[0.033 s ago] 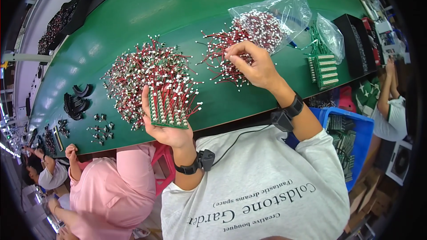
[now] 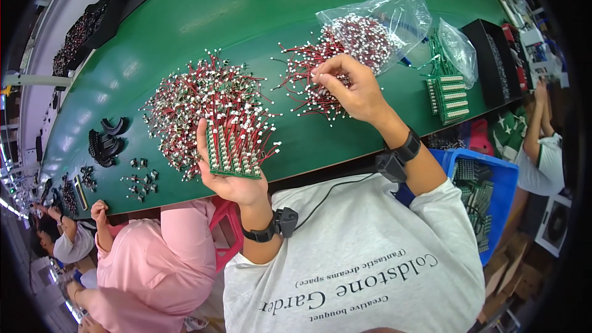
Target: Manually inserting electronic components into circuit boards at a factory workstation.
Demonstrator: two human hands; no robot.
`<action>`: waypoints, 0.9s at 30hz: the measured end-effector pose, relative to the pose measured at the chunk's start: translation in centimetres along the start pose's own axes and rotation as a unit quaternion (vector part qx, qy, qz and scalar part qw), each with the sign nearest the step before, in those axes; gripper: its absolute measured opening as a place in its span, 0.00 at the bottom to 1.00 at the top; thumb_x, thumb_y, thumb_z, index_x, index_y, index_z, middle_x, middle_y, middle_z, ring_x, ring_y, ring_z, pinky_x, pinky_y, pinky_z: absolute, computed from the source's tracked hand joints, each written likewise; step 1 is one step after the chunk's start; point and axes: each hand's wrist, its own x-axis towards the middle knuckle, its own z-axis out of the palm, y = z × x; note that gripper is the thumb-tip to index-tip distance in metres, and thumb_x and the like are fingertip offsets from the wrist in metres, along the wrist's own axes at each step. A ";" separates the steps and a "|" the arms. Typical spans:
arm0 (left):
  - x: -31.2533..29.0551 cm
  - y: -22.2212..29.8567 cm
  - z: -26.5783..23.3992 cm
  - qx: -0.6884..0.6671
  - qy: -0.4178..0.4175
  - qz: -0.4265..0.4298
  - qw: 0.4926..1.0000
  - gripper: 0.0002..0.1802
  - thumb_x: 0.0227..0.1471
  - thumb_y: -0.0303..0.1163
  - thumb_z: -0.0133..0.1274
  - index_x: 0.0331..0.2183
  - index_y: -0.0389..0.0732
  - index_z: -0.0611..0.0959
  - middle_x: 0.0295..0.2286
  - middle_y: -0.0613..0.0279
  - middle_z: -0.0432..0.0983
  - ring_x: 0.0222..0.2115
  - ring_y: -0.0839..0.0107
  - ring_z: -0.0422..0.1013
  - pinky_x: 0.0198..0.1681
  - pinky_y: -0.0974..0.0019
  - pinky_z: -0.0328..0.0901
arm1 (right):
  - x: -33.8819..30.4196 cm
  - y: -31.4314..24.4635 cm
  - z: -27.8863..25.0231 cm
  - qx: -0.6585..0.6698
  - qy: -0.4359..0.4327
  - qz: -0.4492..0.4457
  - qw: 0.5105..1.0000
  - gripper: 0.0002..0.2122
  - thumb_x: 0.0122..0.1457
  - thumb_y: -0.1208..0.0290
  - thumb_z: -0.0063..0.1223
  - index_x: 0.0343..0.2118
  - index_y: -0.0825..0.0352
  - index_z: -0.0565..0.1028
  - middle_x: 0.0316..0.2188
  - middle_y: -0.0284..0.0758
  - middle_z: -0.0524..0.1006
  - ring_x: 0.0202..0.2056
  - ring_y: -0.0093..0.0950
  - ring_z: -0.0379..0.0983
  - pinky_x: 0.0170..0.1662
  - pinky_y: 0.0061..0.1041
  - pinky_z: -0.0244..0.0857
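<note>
The green board panel [image 2: 233, 163] is being grasped in the left grip [image 2: 239, 190], above the worktop [image 2: 246, 15] by the left wire pile [image 2: 172, 111]. It is being judged light and stiff, its edges being preferred to its delicate red leads [image 2: 233, 131]. The right grip [image 2: 357, 90] is being curled; whether a lead is being pinched cannot be told.

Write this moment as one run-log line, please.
left hand: holds wired board | right hand: at wire pile, hold unclear | beyond board: heap | farther right: stacked boards, blue bin
</note>
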 end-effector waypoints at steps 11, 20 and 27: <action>-0.1 -0.4 0.3 -0.006 -0.025 -0.015 1.000 0.37 0.60 0.53 0.31 0.62 0.38 0.58 0.50 0.45 0.70 0.49 0.53 0.71 0.51 0.48 0.69 | 0.2 -2.3 0.4 0.254 -0.004 0.098 0.962 0.07 0.61 0.78 0.52 0.42 0.73 0.73 0.34 0.35 0.77 0.37 0.23 0.76 0.43 0.22 0.71; 0.1 -1.4 1.1 -0.056 -0.029 -0.036 0.997 0.35 0.61 0.51 0.30 0.62 0.39 0.59 0.53 0.50 0.67 0.51 0.54 0.69 0.53 0.48 0.66 | -2.1 -7.9 1.7 -0.077 -0.017 -0.110 0.991 0.02 0.54 0.81 0.58 0.31 0.70 0.77 0.25 0.37 0.76 0.24 0.28 0.74 0.27 0.23 0.66; 0.2 -1.5 2.2 -0.139 -0.060 -0.040 0.988 0.35 0.61 0.51 0.30 0.62 0.40 0.58 0.52 0.49 0.69 0.49 0.55 0.70 0.52 0.48 0.66 | -4.3 -8.5 5.1 0.025 -0.108 -0.113 0.987 0.05 0.53 0.81 0.58 0.33 0.69 0.74 0.24 0.37 0.74 0.24 0.33 0.72 0.27 0.30 0.66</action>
